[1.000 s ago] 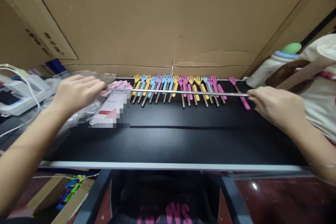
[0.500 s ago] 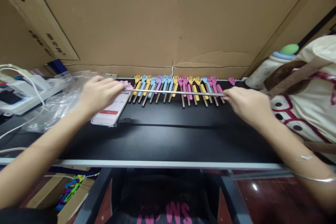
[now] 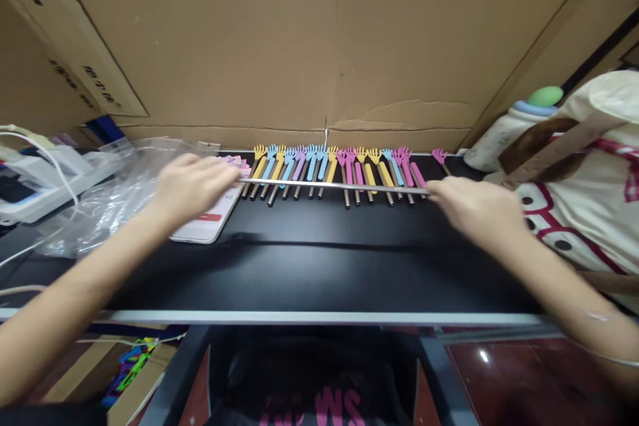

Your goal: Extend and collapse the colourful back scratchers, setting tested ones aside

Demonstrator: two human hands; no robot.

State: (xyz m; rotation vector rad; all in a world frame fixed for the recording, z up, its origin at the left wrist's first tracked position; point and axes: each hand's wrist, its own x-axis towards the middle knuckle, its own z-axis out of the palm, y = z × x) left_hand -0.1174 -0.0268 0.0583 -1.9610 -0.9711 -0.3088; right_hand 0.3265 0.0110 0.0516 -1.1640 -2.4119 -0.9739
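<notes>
A thin telescopic metal rod (image 3: 334, 186) runs across the black table (image 3: 319, 259) in front of me. My left hand (image 3: 192, 184) is closed on its left end and my right hand (image 3: 474, 208) is closed on its right end. Behind the rod lies a row of several small hand-shaped scratchers (image 3: 329, 170) in yellow, blue, purple and pink, side by side. One more pink scratcher (image 3: 440, 157) lies apart at the right end of the row.
A phone (image 3: 207, 218) lies under my left hand. Crumpled clear plastic bags (image 3: 114, 193) sit to the left, with white devices and cables (image 3: 34, 180) beyond. Cardboard boxes (image 3: 319, 40) wall off the back. A cream bag (image 3: 589, 186) and bottle (image 3: 509, 136) stand right.
My hands have come closer together and the rod between them has grown much shorter. Over the last half second the rod has tilted slightly and the hands have barely moved.
</notes>
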